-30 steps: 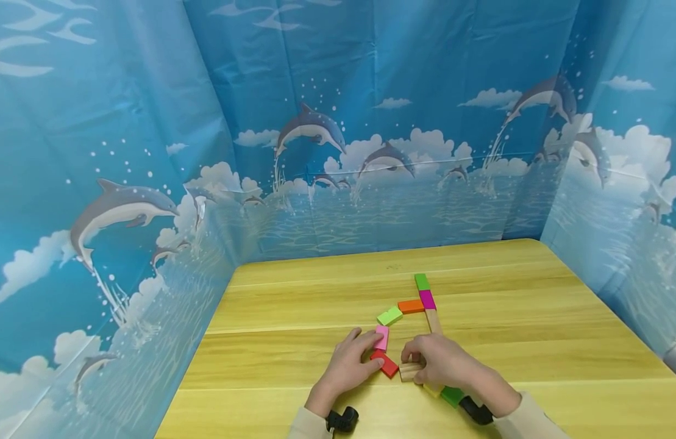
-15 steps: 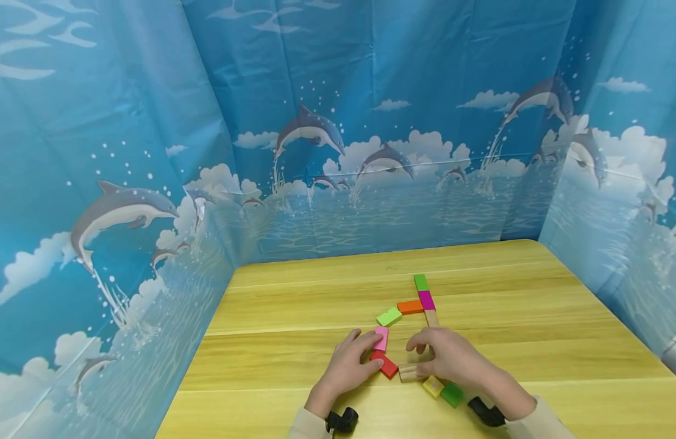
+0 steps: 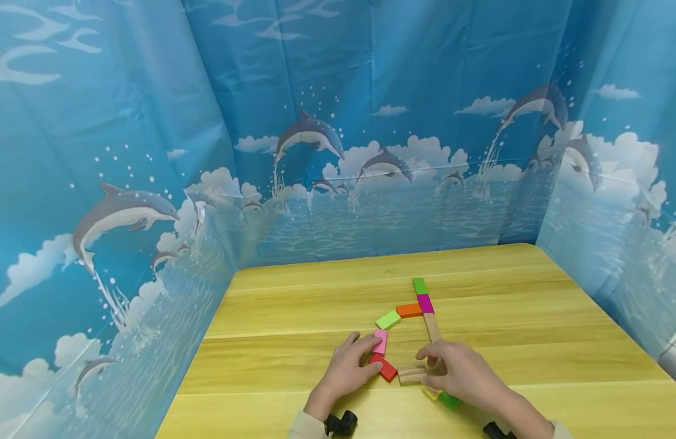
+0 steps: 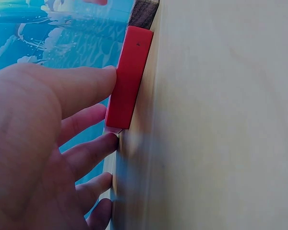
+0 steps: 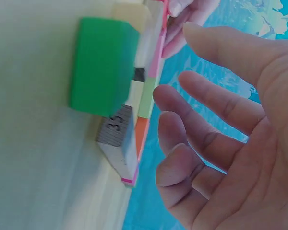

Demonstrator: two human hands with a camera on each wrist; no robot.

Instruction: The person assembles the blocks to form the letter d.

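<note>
My left hand (image 3: 345, 369) lies at the left of a chain of blocks, fingers spread. Its thumb touches a red block (image 3: 384, 368), and a fingertip is on a pink block (image 3: 380, 341). In the left wrist view the thumb presses the side of the red block (image 4: 129, 79). A plain wooden block (image 3: 411, 375) joins the red one's lower end. My right hand (image 3: 464, 375) hovers at that block's right end, partly hiding a yellow block (image 3: 430, 394) and a dark green block (image 3: 450, 400). The right wrist view shows its fingers loosely bent around nothing, beside the green block (image 5: 103, 64).
Beyond the hands, a lime block (image 3: 388, 320), an orange block (image 3: 409, 311), a magenta block (image 3: 425, 303) and a bright green block (image 3: 420, 286) continue the chain. Plain wood (image 3: 432, 328) runs from the magenta block toward the right hand. A dolphin-print curtain (image 3: 338, 152) surrounds the wooden table (image 3: 283, 305).
My right hand has let go of the plain wooden block and drawn back to the right, uncovering more of it. The left hand stays at the red and pink blocks.
</note>
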